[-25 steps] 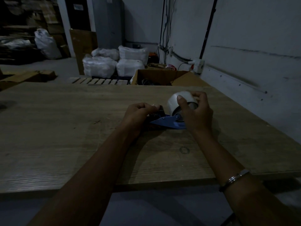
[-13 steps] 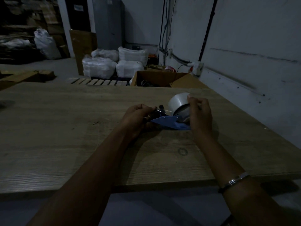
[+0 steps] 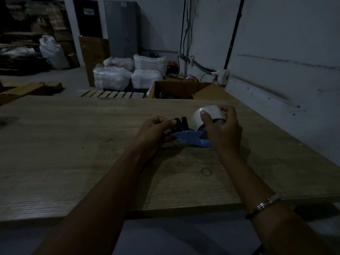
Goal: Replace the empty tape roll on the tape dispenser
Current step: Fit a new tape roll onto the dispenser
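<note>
Bench (image 3: 73,153): wide wood-grain top, carries the dispenser; both forearms reach over its near edge. Faint ring mark on the wood below the R-hand fingers.
Background: white wall to the R w/ cables; white sacks (image 3: 128,74) and an open cardboard box (image 3: 176,91) on the floor well beyond the fingers. Dim light, detail poor.
Tape dispenser (image 3: 189,136): blue frame, lies on the bench between the two sets of fingers, flat side plate facing up toward the camera; dark handle end under the L fingers, roll end under the R fingers.
Tape roll (image 3: 208,113): pale, clear-looking, wide roll, sits at the dispenser's R end, above the blue plate. Whether it's fully seated on the hub: can't tell, R hand covers that spot.
R hand (image 3: 223,131): fingers curled round the roll, thumb pressed on its near face, the others over the top and far side. Metal bracelet (image 3: 265,204) on the wrist.
L hand (image 3: 154,131): fingers curled, gripping the dispenser's dark handle end; fingertips (image 3: 173,122) touch the black part just L of the roll.
</note>
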Demonstrator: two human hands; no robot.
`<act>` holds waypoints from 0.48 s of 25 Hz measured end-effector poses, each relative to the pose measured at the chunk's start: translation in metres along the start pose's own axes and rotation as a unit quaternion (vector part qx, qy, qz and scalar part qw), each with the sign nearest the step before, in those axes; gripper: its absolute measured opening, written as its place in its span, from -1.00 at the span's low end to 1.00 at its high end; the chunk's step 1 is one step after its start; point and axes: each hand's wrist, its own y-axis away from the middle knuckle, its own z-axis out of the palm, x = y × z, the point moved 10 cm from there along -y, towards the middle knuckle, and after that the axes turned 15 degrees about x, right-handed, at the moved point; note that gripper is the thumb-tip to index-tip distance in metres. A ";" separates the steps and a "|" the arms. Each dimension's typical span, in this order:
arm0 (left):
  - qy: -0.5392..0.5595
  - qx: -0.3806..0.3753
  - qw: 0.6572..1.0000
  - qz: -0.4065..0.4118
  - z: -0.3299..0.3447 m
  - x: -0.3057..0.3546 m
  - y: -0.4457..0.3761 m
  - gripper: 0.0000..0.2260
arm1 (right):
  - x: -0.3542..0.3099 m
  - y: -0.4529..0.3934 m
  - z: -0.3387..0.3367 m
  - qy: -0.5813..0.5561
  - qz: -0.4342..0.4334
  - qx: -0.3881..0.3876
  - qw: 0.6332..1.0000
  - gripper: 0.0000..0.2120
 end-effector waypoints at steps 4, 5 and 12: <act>0.067 0.001 0.997 -0.043 0.003 0.000 0.003 -0.81 | 0.025 -0.005 0.001 -0.077 0.136 0.004 0.988 -0.69; 0.080 0.001 0.995 -0.053 0.004 -0.001 0.003 -0.82 | 0.034 -0.005 0.004 -0.110 0.189 -0.005 0.976 -0.73; 0.057 0.016 0.996 -0.060 -0.003 -0.003 0.001 -0.82 | -0.003 -0.002 -0.008 0.047 -0.032 0.030 0.998 -0.54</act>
